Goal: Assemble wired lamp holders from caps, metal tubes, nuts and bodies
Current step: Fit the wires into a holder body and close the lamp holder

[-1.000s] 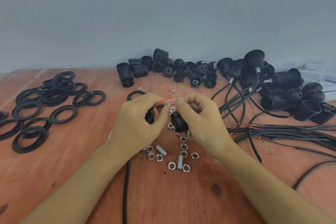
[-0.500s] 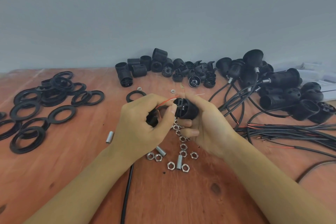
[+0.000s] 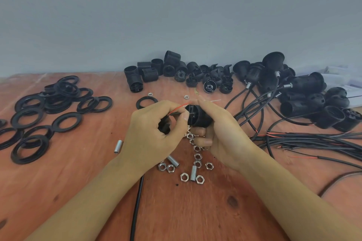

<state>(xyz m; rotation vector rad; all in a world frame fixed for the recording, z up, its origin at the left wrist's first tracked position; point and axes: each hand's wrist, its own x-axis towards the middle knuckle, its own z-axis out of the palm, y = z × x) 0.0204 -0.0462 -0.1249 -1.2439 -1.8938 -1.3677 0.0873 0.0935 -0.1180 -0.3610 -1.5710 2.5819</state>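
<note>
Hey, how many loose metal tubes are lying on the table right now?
3 metal tubes: one left of the left hand, one at that hand's near edge, one between two nuts nearer the camera. More may be hidden.

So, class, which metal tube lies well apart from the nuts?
The metal tube left of the left hand, lying alone; the other two lie among the nuts.

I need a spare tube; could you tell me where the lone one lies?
Head view: the lone tube lies just left of the left hand, between it and the rings.
</note>
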